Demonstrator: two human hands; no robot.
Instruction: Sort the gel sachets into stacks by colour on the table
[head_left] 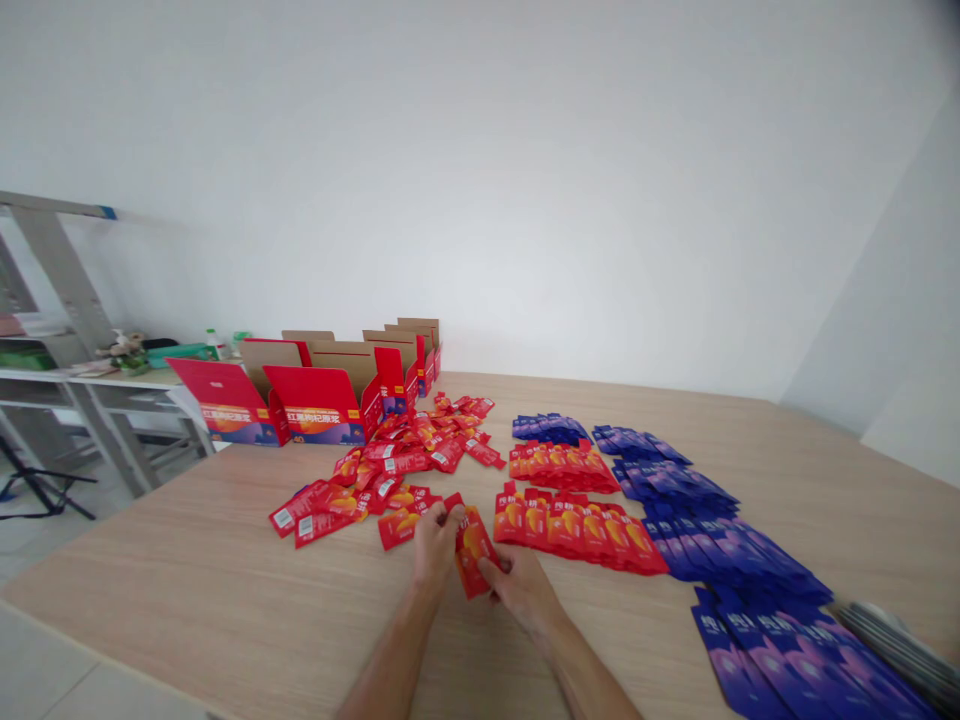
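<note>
Between my two hands is a red pouch [474, 550] with orange fruit printed on it, tilted above the table. My left hand [436, 545] is closed on its upper left edge. My right hand [521, 588] pinches its lower right corner, thumb on the front. Just left of my left hand lie loose red pouches [400, 527], part of a jumbled heap [405, 458] that reaches back. To the right, red pouches overlap in a neat row [574, 530], with another such row [561, 465] behind it.
Open red cartons [319, 405] stand at the back left. Fanned rows of blue-purple pouches [739, 550] run along the right side of the wooden table [300, 620]. A dark striped object [900, 650] sits at the right edge. Left of the table are metal shelving [75, 270] and a tripod [49, 485].
</note>
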